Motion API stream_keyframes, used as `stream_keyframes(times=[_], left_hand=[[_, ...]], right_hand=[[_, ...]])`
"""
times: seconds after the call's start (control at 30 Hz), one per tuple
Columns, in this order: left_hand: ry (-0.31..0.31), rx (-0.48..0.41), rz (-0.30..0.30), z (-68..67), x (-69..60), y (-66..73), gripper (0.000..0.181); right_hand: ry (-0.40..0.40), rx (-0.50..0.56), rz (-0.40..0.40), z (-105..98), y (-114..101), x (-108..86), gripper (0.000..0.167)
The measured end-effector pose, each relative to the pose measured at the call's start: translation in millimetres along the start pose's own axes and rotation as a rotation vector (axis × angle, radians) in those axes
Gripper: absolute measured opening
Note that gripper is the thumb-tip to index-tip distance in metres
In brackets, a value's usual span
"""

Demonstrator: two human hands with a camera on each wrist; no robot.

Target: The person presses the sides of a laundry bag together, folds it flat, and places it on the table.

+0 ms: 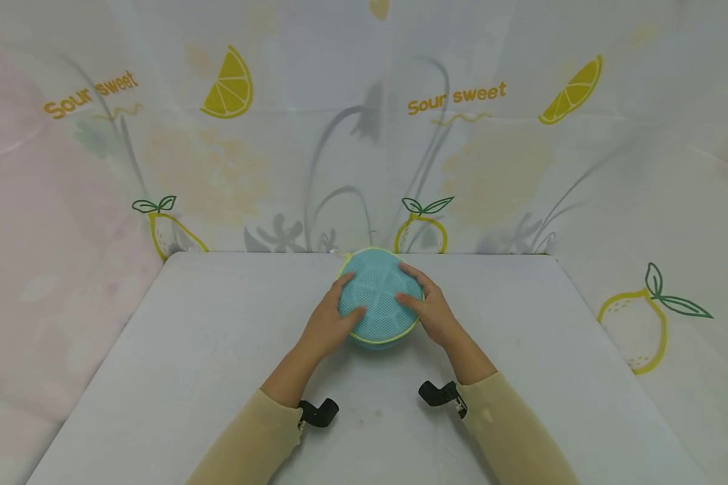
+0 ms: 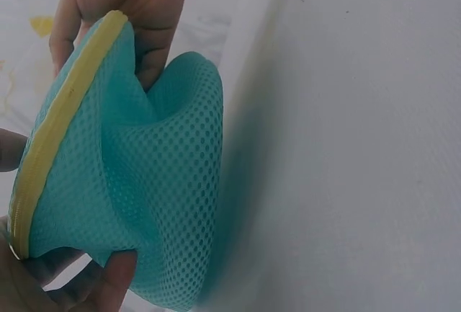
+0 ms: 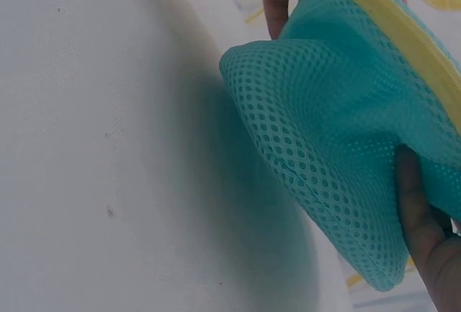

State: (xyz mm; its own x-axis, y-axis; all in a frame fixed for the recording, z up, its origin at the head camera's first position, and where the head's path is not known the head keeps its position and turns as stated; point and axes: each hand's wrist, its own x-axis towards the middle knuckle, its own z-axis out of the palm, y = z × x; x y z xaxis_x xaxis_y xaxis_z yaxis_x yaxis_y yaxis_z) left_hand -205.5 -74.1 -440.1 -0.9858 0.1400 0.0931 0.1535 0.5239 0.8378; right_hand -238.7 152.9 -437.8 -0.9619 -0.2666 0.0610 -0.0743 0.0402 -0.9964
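Note:
A round turquoise mesh laundry bag (image 1: 379, 296) is held between both hands near the far side of the table. A yellow zipper band (image 2: 68, 110) runs round its rim and appears closed along the part I can see. My left hand (image 1: 330, 320) grips the bag's left side, thumb on the upper face and fingers curling beneath. On the opposite side my right hand (image 1: 439, 313) grips it likewise. Both wrist views show the mesh side wall (image 3: 288, 110) creased and folded inward, with the bag tilted just off the table. Its inside is hidden.
The white table (image 1: 218, 337) reaches back to a hanging cloth (image 1: 352, 67) printed with lemons and lettering. Cloth also hangs at both sides. A black wrist camera (image 1: 320, 413) sits on the left wrist, another black camera (image 1: 438, 393) on the right.

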Motion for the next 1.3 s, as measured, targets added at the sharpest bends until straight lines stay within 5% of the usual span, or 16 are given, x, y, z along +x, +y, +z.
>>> stream_keyframes(times=[0.5, 1.3], left_hand=[[-0.019, 0.03, -0.004, -4.0, -1.3, -0.1, 0.074], [0.044, -0.376, 0.024, 4.4, 4.5, -12.3, 0.073]], right_hand=[[-0.004, -0.01, -0.006, 1.4, -1.3, -1.2, 0.066], [-0.018, -0.035, 0.027, 4.1, -1.4, -0.1, 0.068]])
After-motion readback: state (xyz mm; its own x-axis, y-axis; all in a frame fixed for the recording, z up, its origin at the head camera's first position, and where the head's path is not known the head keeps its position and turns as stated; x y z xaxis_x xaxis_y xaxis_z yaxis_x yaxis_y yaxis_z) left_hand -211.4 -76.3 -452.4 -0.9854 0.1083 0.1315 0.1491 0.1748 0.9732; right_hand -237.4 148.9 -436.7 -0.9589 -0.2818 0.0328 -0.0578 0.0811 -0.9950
